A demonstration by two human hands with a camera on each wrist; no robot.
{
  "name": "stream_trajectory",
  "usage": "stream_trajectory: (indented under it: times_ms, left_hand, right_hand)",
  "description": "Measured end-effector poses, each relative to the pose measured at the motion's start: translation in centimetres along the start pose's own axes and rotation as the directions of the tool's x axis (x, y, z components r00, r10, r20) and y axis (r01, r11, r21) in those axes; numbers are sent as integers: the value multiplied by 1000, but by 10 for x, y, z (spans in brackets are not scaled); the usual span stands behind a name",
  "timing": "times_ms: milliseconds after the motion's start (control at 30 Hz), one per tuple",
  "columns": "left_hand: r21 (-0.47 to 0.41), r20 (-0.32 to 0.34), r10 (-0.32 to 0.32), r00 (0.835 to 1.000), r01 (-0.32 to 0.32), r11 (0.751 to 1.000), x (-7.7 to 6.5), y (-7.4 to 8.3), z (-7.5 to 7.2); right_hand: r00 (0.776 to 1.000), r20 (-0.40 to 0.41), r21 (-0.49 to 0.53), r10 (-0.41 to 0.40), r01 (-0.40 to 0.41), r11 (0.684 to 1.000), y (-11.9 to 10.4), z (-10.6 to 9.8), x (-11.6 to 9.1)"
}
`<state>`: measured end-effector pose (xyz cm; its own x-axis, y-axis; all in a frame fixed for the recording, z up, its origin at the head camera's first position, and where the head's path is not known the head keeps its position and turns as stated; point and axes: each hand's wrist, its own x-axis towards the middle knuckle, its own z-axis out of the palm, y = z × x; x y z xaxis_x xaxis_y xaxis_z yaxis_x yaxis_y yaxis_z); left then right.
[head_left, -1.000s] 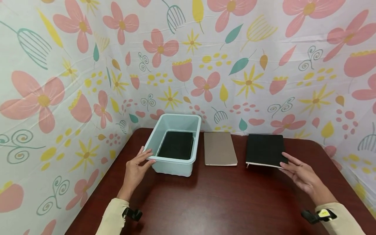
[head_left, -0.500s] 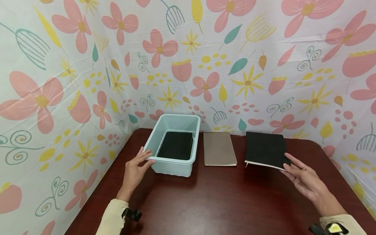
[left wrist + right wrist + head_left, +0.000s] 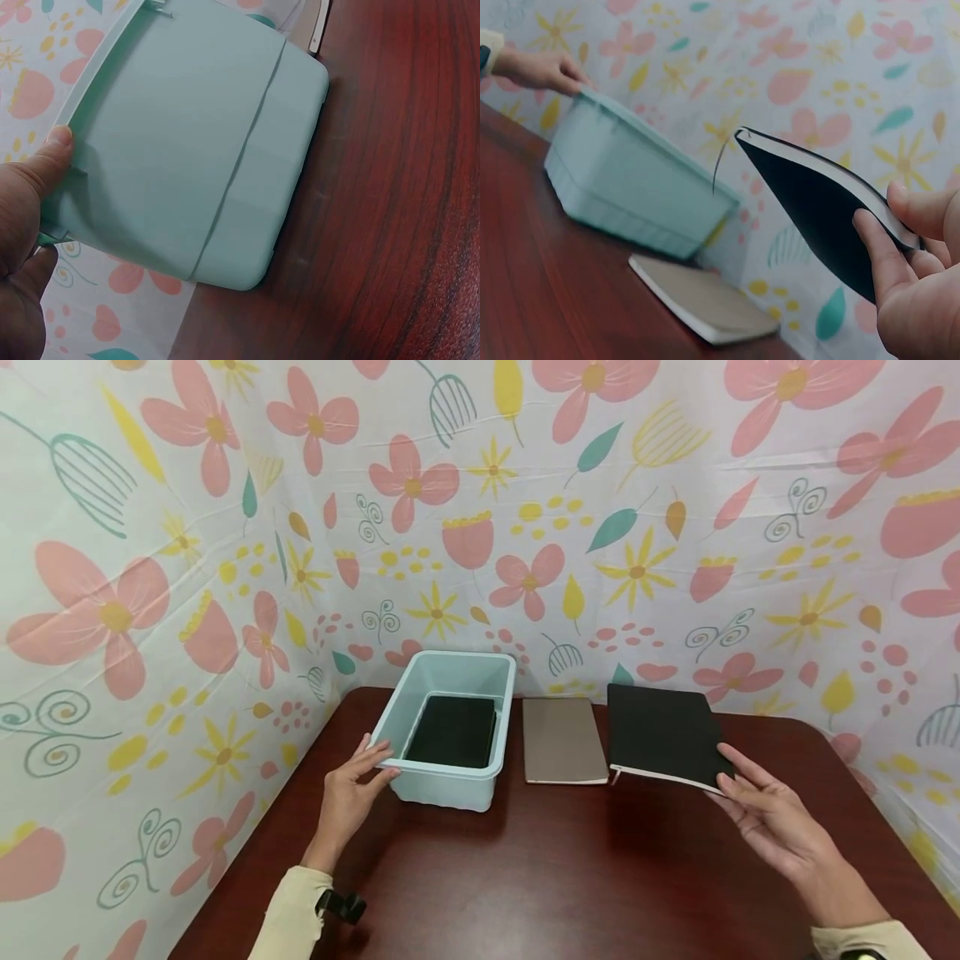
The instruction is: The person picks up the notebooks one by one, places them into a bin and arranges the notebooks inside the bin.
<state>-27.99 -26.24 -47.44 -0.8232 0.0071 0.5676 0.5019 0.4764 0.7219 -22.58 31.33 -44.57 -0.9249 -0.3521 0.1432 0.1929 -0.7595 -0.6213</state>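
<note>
A black notebook (image 3: pixel 663 735) with white page edges and a thin ribbon is pinched at its right edge by my right hand (image 3: pixel 776 822). In the right wrist view the notebook (image 3: pixel 810 199) is held up off the table, thumb on one cover and fingers under the other. My left hand (image 3: pixel 348 802) grips the near left corner of a light blue plastic bin (image 3: pixel 450 785). The left wrist view has the thumb on the rim of the bin (image 3: pixel 172 135). Inside the bin lies another black notebook (image 3: pixel 452 731).
A taupe notebook (image 3: pixel 564 741) lies flat on the dark red-brown table (image 3: pixel 540 877), just right of the bin. Behind the table hangs a flower-printed cloth (image 3: pixel 525 527), which also runs along the left side.
My right hand has lifted the black notebook clear of the table and carried it a little to the left. The left hand and the bin have stayed put.
</note>
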Motion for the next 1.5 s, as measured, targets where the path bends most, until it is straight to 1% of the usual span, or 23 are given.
stream_trajectory:
  times_ms: [100, 300, 600, 733, 967, 1067, 1233, 1500]
  left_hand:
    - [13, 0, -7, 1000, 7, 1000, 0, 0, 0]
    - [16, 3, 3, 1000, -3, 1000, 2, 0, 0]
    - [10, 3, 0, 1000, 0, 1000, 1, 0, 0]
    - [10, 3, 1, 1000, -1, 1000, 1, 0, 0]
    - [44, 9, -11, 1000, 10, 999, 2, -2, -1]
    - [50, 12, -18, 1000, 17, 999, 2, -1, -1]
    - [41, 10, -22, 1000, 21, 999, 2, 1, -2]
    - [60, 17, -30, 999, 29, 998, 3, 2, -2]
  right_hand:
    - [1000, 20, 7, -6, 6, 1000, 4, 13, 4]
    - [998, 63, 16, 1, -2, 1000, 9, 32, 14]
    - [996, 86, -17, 8, -7, 1000, 18, 59, 34]
    - [998, 57, -43, 18, -16, 999, 23, 71, 44]
    - [999, -28, -107, 22, -25, 994, 32, 92, 64]
    - [996, -78, -114, 32, -41, 993, 35, 102, 73]
    - [987, -150, -161, 52, -77, 984, 41, 118, 88]
    - [981, -174, -187, 85, -118, 975, 54, 130, 113]
